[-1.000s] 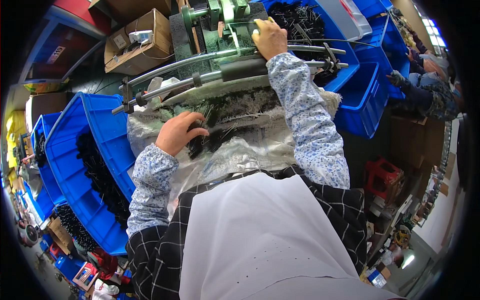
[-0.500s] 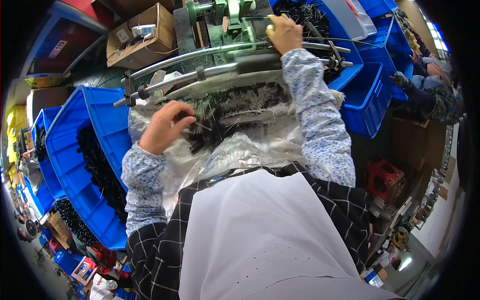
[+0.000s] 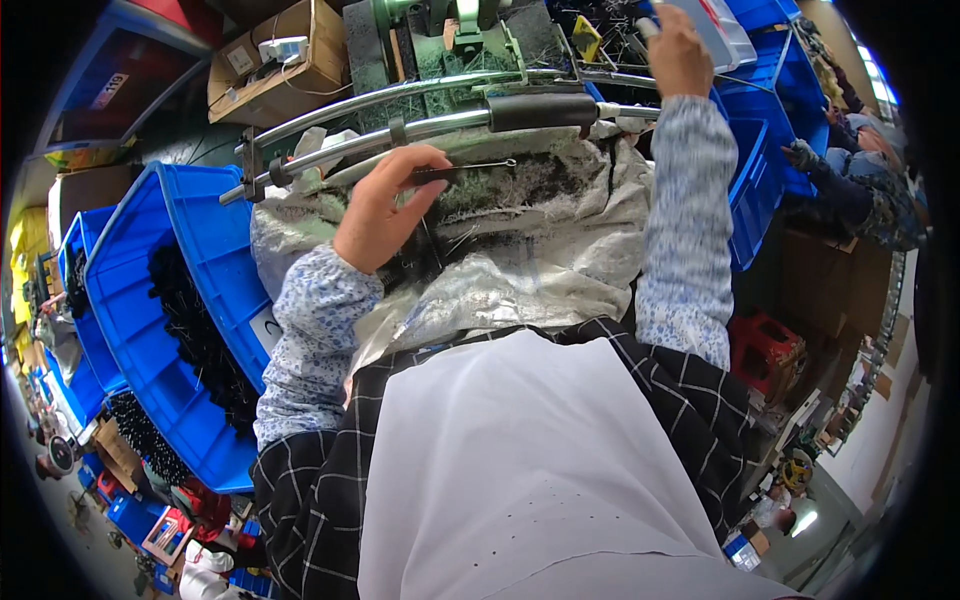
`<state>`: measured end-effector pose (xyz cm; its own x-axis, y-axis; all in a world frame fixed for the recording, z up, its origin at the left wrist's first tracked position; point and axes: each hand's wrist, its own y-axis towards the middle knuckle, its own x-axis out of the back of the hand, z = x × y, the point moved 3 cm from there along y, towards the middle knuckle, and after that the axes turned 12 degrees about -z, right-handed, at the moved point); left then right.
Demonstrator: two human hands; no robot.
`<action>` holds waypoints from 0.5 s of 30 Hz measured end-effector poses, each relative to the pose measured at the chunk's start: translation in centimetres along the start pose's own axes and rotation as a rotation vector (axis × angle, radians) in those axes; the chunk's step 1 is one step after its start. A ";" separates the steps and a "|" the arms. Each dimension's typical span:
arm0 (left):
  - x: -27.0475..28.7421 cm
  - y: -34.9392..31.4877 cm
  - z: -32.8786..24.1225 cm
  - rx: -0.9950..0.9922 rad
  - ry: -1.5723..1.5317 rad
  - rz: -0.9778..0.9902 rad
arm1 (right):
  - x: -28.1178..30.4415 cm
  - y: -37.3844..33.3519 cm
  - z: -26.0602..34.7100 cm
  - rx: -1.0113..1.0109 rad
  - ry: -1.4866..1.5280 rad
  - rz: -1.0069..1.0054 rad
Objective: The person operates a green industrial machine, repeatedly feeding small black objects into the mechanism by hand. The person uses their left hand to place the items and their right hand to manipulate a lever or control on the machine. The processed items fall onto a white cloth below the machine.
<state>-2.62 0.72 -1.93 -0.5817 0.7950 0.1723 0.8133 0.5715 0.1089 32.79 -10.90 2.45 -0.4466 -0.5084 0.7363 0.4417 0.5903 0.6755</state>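
Observation:
My left hand (image 3: 392, 208) is pinched around a thin wire with a small loop (image 3: 511, 162) at its far end. Next to the fingers the wire looks dark; the palm hides the rest. This wire hangs above a crumpled whitish plastic sheet (image 3: 560, 240) strewn with black bits and loose wires. My right hand (image 3: 682, 58), smeared by motion, is over the blue bin of dark wire pieces (image 3: 610, 22) at the far right. A pale object (image 3: 648, 27) shows by its fingertips, but whether they grip it is unclear.
Two metal rails (image 3: 440, 122), one with a black sleeve (image 3: 542, 112), cross before a green machine (image 3: 465, 35). A blue bin (image 3: 215, 230) with black bristly pieces stands left. A cardboard box (image 3: 320, 50) is behind it; a red stool (image 3: 765, 350) is right. Another person (image 3: 865, 195) is at far right.
My right hand has left the rail by the machine and moved right to the bin. My left hand has moved up and right, bringing the looped wire clearly into view.

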 end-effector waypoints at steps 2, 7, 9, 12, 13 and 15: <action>-1.6 0.3 -0.2 -0.079 0.079 -0.085 | 3.2 -2.6 6.9 -0.014 0.332 0.435; -3.3 0.8 -1.4 -0.327 0.214 -0.147 | 6.6 -9.9 15.2 -0.030 1.015 0.702; -2.7 -0.5 -1.0 -0.222 0.350 -0.263 | 5.8 -9.4 15.3 -0.049 0.997 0.670; -2.1 -3.2 1.8 0.014 0.742 -0.182 | 1.4 -5.4 12.0 -0.071 0.424 0.336; -2.4 -4.2 2.2 0.134 0.926 -0.109 | -0.6 -4.7 10.7 -0.061 0.370 0.156; -2.6 -5.7 4.4 0.312 1.127 0.063 | -3.1 -4.1 9.5 -0.051 0.250 0.120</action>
<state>-5.78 -3.75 -7.29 -0.0734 0.2831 0.9563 0.7113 0.6870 -0.1488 24.91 -5.79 -2.95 -0.1857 -0.5794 0.7936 0.5215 0.6264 0.5794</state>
